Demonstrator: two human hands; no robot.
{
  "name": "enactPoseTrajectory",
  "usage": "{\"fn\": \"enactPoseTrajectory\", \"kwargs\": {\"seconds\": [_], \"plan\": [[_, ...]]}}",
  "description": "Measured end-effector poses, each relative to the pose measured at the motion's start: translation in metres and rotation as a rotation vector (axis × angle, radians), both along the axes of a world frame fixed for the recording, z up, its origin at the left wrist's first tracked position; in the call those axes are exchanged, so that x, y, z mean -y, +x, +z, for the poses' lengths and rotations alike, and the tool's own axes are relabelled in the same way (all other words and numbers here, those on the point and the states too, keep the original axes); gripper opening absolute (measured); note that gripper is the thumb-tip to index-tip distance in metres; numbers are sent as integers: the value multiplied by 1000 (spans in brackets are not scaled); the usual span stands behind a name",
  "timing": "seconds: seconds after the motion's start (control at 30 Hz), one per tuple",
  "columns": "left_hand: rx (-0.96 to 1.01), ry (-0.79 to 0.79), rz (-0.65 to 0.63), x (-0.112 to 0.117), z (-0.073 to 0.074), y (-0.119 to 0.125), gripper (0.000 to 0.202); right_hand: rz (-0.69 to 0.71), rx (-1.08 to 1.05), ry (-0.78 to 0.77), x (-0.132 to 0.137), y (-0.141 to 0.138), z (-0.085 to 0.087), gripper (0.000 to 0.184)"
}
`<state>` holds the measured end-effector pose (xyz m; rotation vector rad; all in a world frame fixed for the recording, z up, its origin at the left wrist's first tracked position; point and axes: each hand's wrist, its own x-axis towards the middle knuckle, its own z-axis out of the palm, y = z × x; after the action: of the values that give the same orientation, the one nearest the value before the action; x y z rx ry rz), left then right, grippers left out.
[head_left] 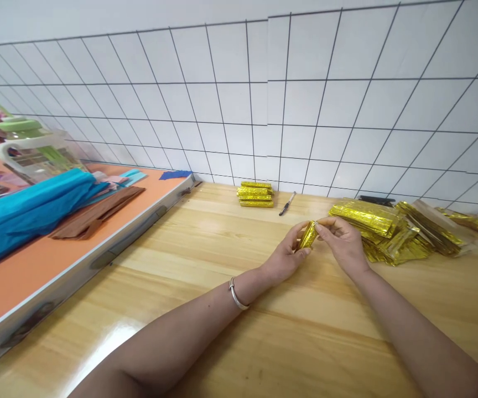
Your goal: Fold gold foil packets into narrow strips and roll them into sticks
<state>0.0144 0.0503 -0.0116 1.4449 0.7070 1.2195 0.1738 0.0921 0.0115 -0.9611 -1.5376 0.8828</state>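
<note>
A small gold foil roll is held tilted above the wooden table. My left hand is closed around its lower and left side, thumb at the near end. With thumb and fingers, my right hand pinches the roll's upper end. At the wall lies a stack of similar gold rolls. Beside them is a pen with a dark tip. Right behind my right hand, flat gold foil strips lie in a loose heap, some in clear plastic sleeves.
An orange-topped raised board with a pale edge runs along the left. On it are folded blue material, a brown strip, a blue scrap and a green-lidded container. A white wall with black grid lines stands behind.
</note>
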Motion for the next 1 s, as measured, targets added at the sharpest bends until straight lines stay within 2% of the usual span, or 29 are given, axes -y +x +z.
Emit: {"fn": "enactPoseTrajectory", "kwargs": {"seconds": [0.17, 0.33, 0.5, 1.0], "plan": [[-103, 6, 48, 1, -6, 4, 63, -2, 46, 10, 1, -1, -1, 26], [-130, 121, 169, 0, -5, 5, 49, 20, 81, 25, 2, 1, 0, 25], [-141, 123, 261, 0, -3, 3, 39, 41, 133, 76, 3, 0, 0, 24], [-421, 183, 478, -7, -12, -7, 33, 119, 180, -79, 2, 1, 0, 25]]}}
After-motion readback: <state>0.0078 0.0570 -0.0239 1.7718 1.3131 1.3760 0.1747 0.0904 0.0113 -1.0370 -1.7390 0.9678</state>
